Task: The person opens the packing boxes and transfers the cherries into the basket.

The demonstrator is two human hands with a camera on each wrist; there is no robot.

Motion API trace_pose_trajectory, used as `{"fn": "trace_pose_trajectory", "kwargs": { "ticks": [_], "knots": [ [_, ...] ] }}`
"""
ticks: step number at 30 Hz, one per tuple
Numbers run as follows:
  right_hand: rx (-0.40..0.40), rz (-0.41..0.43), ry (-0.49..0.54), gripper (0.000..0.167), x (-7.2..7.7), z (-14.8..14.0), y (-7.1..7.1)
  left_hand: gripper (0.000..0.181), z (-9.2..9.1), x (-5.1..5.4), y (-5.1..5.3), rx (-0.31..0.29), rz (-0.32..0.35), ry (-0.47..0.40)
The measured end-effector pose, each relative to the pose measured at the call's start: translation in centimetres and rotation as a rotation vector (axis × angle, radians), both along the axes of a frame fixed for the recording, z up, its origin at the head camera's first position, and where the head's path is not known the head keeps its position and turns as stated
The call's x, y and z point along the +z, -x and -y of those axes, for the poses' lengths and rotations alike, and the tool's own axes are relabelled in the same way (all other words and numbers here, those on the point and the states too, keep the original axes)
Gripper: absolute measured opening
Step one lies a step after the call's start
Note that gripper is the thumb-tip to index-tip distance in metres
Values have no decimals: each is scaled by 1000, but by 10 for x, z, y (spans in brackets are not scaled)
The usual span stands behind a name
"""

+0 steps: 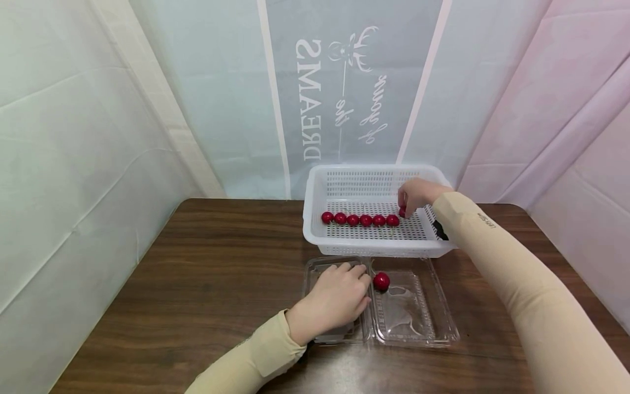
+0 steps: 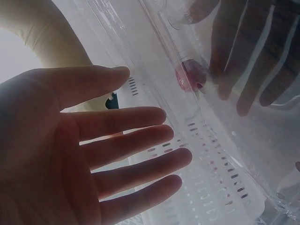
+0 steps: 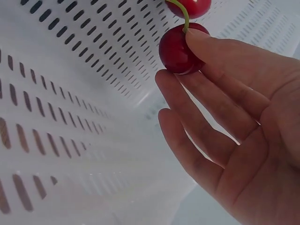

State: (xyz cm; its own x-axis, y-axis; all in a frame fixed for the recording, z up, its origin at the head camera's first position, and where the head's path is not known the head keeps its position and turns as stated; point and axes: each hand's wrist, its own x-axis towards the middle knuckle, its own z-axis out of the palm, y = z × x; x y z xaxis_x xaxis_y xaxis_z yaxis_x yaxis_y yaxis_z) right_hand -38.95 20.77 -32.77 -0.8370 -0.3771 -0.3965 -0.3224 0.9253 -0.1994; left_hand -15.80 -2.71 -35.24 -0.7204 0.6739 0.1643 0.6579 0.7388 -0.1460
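Observation:
Inside the white plastic basket, my right hand pinches a dark red cherry between thumb and fingers. Its green stem curves up past the thumb tip. A row of several cherries lies on the basket floor, to the left of that hand. My left hand, its fingers straight and slightly spread, is over the left half of an opened clear plastic clamshell box; whether it touches the plastic I cannot tell. One cherry lies in the clamshell's right half, near the middle hinge.
The clamshell lies in front of the basket on a dark wooden table. Behind the table hangs a pale cloth curtain with mirrored lettering, and more cloth hangs at both sides. A small dark object shows under the right forearm.

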Motion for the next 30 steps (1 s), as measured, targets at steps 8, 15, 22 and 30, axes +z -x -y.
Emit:
{"fn": "trace_pose_trajectory", "kwargs": {
  "ticks": [8,15,22,30],
  "knots": [
    [-14,32,26,27,-2,-5,-2,33,1,4,1,2,14,4],
    [27,55,22,29,-4,-7,2,33,1,6,2,5,28,5],
    [16,124,3,29,-3,-7,3,33,1,9,3,5,29,8],
    [14,170,2,31,-10,-9,4,33,2,8,3,1,21,6]
  ]
}}
